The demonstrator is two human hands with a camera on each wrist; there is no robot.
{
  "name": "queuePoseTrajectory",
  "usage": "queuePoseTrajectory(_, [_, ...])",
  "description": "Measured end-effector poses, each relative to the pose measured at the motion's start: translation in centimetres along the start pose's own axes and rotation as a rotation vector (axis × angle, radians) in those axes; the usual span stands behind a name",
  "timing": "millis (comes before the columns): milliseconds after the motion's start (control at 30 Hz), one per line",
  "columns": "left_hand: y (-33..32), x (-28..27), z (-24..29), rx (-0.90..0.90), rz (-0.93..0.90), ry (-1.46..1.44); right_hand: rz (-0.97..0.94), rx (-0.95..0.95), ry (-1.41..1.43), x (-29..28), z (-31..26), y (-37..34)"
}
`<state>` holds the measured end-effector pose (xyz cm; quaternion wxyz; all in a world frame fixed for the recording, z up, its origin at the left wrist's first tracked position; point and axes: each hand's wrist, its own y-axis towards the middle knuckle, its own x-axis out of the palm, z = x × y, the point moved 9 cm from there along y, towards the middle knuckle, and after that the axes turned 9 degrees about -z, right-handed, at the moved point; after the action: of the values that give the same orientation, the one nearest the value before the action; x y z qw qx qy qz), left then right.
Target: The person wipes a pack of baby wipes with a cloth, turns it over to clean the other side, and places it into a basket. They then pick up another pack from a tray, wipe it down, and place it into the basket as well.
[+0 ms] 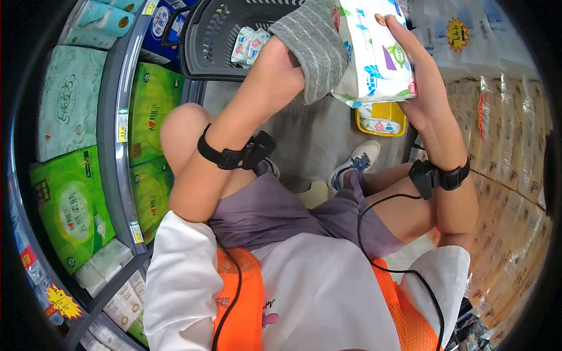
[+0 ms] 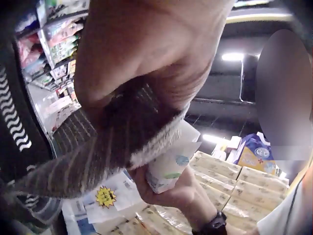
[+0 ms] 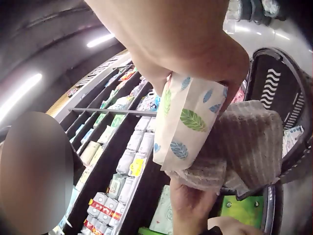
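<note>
A striped grey cloth [image 1: 310,50] is gripped by my left hand [image 1: 285,67], whose fingers are mostly hidden under it. Beside it, my right hand [image 1: 422,73] holds a white wipes pack [image 1: 374,52] with blue and green print, thumb along its edge. In the left wrist view, the cloth [image 2: 107,156] hangs from my left hand [image 2: 151,54], and the pack [image 2: 168,166] rests in my right hand [image 2: 168,196]. The right wrist view shows the cloth [image 3: 244,147] against the pack's [image 3: 188,122] lower end.
A dark grey basket [image 1: 216,44] with small packs [image 1: 250,45] stands at the upper left; a yellow basket [image 1: 381,130] sits on the floor. Shelves of green tissue packs [image 1: 70,210] line the left. Stacked wrapped packs [image 1: 503,134] fill the right side.
</note>
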<state>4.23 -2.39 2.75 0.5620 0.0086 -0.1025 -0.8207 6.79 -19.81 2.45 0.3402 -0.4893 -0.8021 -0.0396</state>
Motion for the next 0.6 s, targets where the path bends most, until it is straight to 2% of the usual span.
queuePoseTrajectory(67, [-0.1, 0.4, 1.1, 0.014, -0.041, 0.241, 0.009, -0.033, -0.048, -0.8, -0.4, 0.4])
queuePoseTrajectory(167, [-0.1, 1.5, 1.8, 0.201, -0.142, 0.449, 0.011, -0.05, -0.102, -1.4, -0.9, 0.7])
queuePoseTrajectory(267, [-0.1, 1.8, 2.6, 0.329, -0.115, 0.594, 0.006, -0.041, -0.133, -1.6, -1.0, 0.7])
queuePoseTrajectory(367, [-0.5, 1.6, 3.7, 0.382, -0.005, 0.725, 0.021, -0.014, -0.196, -1.1, -0.4, 0.7])
queuePoseTrajectory(467, [-0.6, 1.1, 3.3, 0.392, -0.025, 0.855, 0.006, -0.011, -0.171, -0.9, 0.5, 0.9])
queuePoseTrajectory(600, [-0.8, 1.0, 3.6, 0.418, -0.008, 0.848, 0.02, 0.02, -0.119, -0.4, 1.3, 0.7])
